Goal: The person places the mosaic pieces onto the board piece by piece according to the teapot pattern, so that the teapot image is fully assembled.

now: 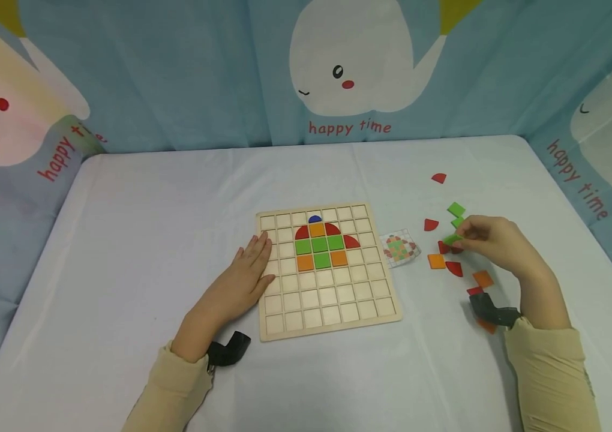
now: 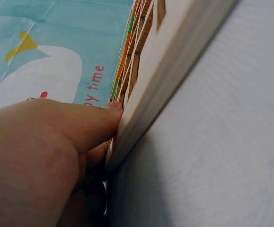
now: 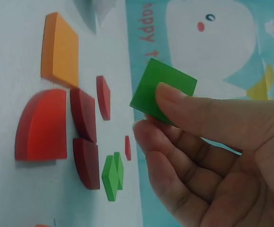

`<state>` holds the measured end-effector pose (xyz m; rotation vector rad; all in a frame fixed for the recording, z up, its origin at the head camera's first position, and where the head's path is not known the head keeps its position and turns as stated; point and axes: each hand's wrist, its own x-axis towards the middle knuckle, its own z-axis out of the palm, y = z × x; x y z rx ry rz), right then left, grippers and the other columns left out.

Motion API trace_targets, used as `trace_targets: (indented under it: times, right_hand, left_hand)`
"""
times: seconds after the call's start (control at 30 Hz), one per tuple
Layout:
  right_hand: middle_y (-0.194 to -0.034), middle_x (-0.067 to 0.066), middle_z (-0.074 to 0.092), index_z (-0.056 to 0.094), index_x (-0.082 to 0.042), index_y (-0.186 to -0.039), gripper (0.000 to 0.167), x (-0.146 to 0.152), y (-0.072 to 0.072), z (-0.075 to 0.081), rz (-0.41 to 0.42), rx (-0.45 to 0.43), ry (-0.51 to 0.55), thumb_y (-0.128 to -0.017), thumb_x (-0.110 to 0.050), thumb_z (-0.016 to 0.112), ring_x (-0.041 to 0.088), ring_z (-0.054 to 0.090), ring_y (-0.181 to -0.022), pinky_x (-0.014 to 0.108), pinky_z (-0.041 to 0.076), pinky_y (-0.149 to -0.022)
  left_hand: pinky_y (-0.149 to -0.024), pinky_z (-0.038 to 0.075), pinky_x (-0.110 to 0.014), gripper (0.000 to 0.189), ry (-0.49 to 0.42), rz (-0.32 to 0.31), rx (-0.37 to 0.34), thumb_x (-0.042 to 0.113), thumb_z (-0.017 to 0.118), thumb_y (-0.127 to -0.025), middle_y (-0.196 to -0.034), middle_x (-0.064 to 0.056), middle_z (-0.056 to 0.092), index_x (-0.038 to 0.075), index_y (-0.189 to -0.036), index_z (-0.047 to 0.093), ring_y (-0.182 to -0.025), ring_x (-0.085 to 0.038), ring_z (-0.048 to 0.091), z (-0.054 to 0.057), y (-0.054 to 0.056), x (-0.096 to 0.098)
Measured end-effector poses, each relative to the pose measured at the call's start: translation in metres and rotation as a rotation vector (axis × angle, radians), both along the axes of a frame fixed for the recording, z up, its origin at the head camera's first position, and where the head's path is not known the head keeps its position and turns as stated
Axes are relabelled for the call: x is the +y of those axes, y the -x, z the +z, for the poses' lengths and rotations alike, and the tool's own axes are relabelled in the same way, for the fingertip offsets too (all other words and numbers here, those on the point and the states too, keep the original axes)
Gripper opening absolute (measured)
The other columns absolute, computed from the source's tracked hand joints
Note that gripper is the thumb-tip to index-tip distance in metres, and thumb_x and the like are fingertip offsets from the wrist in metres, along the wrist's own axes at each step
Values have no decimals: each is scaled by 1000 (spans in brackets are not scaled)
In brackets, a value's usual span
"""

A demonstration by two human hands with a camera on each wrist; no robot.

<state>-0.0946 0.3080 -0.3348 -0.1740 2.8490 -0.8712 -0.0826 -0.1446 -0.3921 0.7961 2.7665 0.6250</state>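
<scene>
A wooden grid board [image 1: 311, 300] lies on the white table, with green, orange, red and blue tiles set in its upper middle cells. Flat on its left edge rests my left hand [image 1: 241, 279], fingers straight; the left wrist view shows the thumb [image 2: 94, 123] touching the board's rim [image 2: 148, 94]. To the right of the board, my right hand [image 1: 492, 243] pinches a green square tile [image 3: 146, 92] between thumb and fingers, raised above the loose pieces. Under it lie red quarter-round tiles [image 3: 44, 125], an orange square tile [image 3: 61, 49] and green square tiles [image 3: 110, 177].
A small pattern card [image 1: 400, 248] lies against the board's right side. More loose tiles, such as an orange square [image 1: 483, 278] and a red quarter-round [image 1: 438, 178], are scattered at the right. A printed curtain [image 1: 203, 78] hangs behind the table.
</scene>
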Motion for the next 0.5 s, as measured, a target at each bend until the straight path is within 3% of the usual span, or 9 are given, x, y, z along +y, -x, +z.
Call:
trace_targets:
  times: [0.33,0.5]
  right_hand:
    - [-85,15,66,63,1,-100,18,-16,-1,7,-22,12,101,-87,-9,69,22,61,-73,12,45,-66]
    - [-85,15,66,64,0,-99,17,-33,2,8,-8,-22,141,-87,-11,69,25,62,-68,24,52,-62]
  left_hand:
    - [-112,14,-52,62,-2,0,14,22,48,-99,-155,-19,10,-8,-146,20,-142,-34,8,1,1,0]
    - [-112,14,-52,62,6,0,14,23,48,-99,-155,-19,10,-8,-146,20,-142,-34,8,-1,1,0]
